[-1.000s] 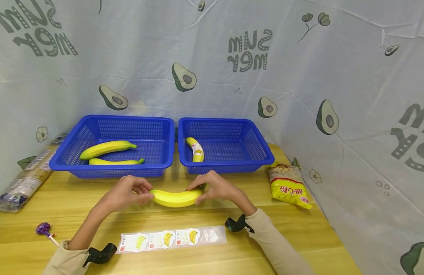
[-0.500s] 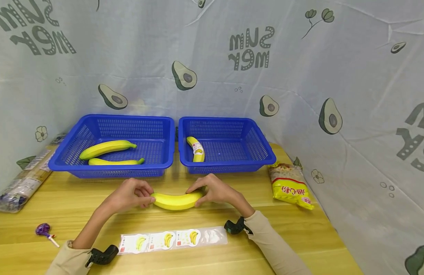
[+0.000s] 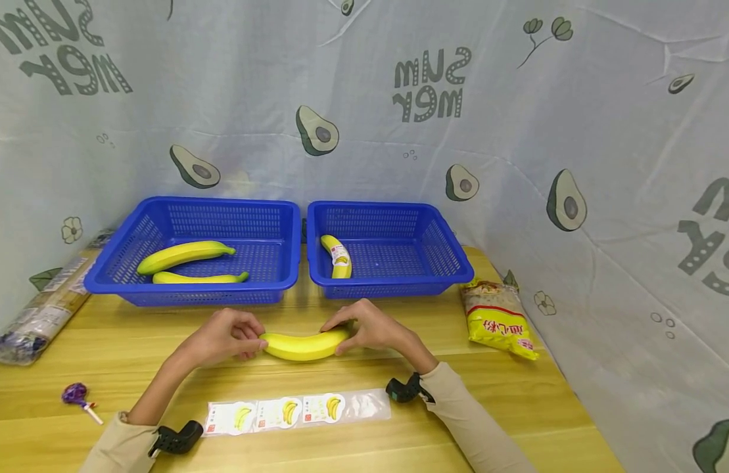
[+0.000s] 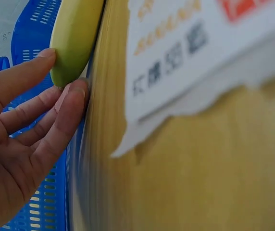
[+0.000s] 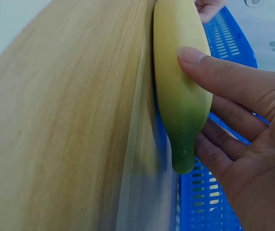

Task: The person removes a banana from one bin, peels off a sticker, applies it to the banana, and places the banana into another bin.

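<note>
A yellow banana (image 3: 302, 347) lies crosswise over the middle of the table, in front of the baskets, its stem toward the right. My left hand (image 3: 227, 336) pinches its left tip between thumb and fingertips; the left wrist view shows the greenish end of the banana (image 4: 75, 48) there. At the stem end, my right hand (image 3: 369, 326) grips it, with the thumb on the near side in the right wrist view and the other fingers behind the banana (image 5: 181, 62). Nearer the front lies a clear strip of banana stickers (image 3: 275, 415), bare at its right end.
Behind the hands stand a left blue basket (image 3: 189, 289) with two plain bananas (image 3: 183, 256) and a right blue basket (image 3: 394, 284) with one stickered banana (image 3: 338, 257). A lollipop (image 3: 76, 394), a long wrapped package (image 3: 47, 315) and a yellow food bag (image 3: 499, 320) lie toward the sides.
Both hands and the banana have come slightly nearer the front since a second ago. Over the last half second they barely move, and the grip looks the same.
</note>
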A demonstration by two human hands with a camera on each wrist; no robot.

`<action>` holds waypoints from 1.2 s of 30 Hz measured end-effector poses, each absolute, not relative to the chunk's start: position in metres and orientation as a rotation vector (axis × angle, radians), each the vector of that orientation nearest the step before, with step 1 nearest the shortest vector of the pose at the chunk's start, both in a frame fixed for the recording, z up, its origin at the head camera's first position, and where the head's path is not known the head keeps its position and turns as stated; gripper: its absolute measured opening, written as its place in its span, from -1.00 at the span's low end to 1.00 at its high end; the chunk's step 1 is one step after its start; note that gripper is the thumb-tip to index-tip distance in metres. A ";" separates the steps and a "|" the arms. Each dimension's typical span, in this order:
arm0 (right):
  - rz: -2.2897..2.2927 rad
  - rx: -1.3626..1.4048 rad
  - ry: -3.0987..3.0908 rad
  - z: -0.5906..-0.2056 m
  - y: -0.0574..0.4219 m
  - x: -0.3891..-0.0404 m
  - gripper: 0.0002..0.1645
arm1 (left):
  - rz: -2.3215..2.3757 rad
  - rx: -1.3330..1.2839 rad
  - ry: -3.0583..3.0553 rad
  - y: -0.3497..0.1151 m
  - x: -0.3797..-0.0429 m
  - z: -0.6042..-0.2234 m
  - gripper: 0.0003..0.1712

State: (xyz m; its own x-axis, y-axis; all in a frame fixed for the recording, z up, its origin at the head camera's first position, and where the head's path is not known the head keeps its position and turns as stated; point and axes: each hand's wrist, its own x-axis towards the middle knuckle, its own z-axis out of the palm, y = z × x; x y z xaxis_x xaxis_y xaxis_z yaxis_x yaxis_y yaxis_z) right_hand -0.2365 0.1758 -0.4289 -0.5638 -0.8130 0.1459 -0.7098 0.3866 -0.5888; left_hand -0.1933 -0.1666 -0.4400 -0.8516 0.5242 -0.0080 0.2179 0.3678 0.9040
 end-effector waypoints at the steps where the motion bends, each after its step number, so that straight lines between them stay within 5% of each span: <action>1: -0.923 -1.373 2.473 -0.429 0.176 -0.236 -0.49 | 1.471 0.651 2.347 -0.167 -0.193 -0.441 -0.75; 25: -0.910 -1.500 2.583 -0.420 0.177 -0.220 -0.44 | 1.501 0.543 2.454 -0.174 -0.186 -0.438 -0.73; 36: -1.037 -1.659 2.424 -0.402 0.170 -0.187 -0.62 | 1.430 0.603 2.539 -0.171 -0.178 -0.426 -0.70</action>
